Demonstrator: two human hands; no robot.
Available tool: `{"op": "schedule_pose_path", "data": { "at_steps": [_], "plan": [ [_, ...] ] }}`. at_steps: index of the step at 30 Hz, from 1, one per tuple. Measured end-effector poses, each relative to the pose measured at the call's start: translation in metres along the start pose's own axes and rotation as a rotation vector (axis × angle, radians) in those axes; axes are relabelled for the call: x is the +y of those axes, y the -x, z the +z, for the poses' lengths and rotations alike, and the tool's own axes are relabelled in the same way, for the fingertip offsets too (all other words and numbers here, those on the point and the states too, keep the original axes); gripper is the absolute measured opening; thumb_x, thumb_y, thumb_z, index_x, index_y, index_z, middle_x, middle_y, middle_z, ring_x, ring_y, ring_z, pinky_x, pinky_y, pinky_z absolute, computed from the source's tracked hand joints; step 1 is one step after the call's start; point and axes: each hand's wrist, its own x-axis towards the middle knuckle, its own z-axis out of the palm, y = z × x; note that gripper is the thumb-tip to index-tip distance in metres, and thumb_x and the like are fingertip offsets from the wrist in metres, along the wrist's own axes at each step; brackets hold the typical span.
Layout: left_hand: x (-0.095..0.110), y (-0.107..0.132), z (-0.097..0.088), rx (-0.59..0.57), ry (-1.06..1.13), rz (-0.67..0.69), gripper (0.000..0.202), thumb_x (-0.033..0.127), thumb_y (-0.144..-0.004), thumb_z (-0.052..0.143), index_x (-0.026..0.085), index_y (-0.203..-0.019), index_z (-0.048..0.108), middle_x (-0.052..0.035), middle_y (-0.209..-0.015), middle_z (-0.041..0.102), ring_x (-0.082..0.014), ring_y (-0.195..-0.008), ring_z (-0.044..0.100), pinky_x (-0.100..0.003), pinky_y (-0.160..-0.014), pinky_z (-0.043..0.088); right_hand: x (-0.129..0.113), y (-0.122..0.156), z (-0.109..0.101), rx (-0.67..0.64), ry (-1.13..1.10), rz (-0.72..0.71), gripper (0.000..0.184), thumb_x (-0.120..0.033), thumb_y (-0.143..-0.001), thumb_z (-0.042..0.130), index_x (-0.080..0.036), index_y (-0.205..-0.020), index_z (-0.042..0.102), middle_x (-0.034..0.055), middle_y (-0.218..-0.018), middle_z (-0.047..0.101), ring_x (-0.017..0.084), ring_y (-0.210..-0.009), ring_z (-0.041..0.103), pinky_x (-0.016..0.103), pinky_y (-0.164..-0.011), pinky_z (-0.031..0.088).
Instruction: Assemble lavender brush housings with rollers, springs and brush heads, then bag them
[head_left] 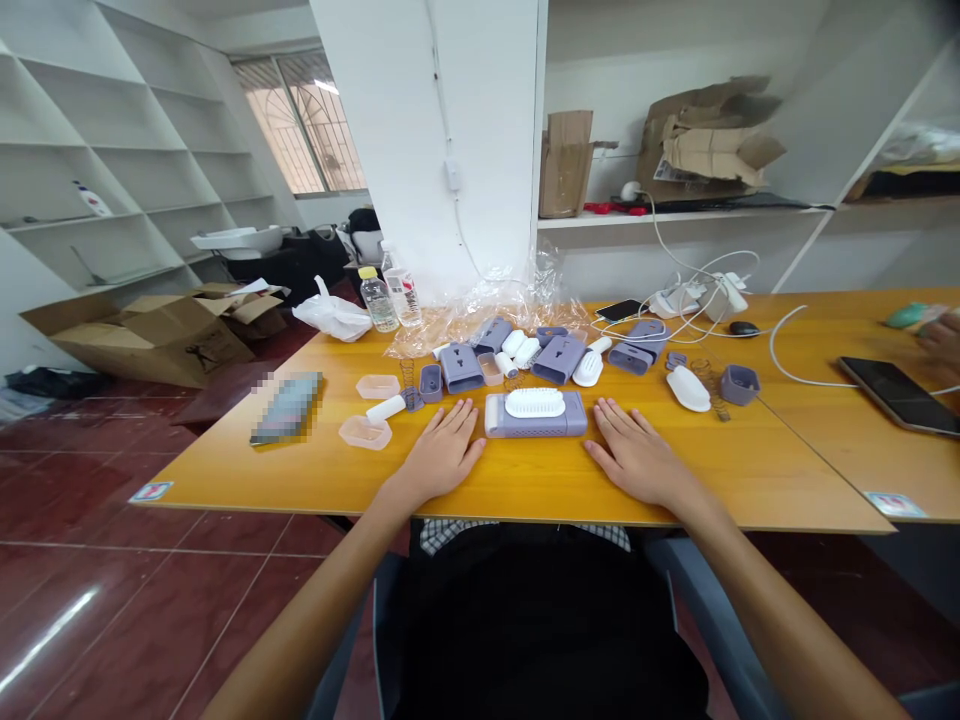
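L hand (444,450) & R hand (631,450) lie flat, empty, on the yellow wooden bench (536,480), a long purple plastic box (536,428) w/ white oval bristle brush (534,402) on top btwn them, prob light, hard & slippery, best held by its ends.

Left fingers (458,416) and right fingers (611,418) lie flat, forearms (321,590) outstretched.

One bristle-up brush head (535,402), two bottles (379,302), one mouse (744,328)
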Motion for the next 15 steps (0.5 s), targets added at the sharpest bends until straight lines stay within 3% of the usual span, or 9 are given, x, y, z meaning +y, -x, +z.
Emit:
{"op": "schedule_pose_path", "data": {
  "at_steps": [15],
  "plan": [
    [0.003,0.0004,-0.0026,-0.002,0.024,-0.011,0.065,0.045,-0.11,0.033,0.008,-0.162,0.045,-0.0213,-0.173,0.039,-0.0324,-0.165,0.033,-0.055,-0.137,0.022,0.0011,0.0004,0.0005,0.012,0.0,-0.001,0.077,-0.061,-0.109,0.027,-0.015,-0.169,0.041,0.0164,-0.173,0.042,0.034,-0.164,0.034,0.059,-0.134,0.027]
  ]
}}
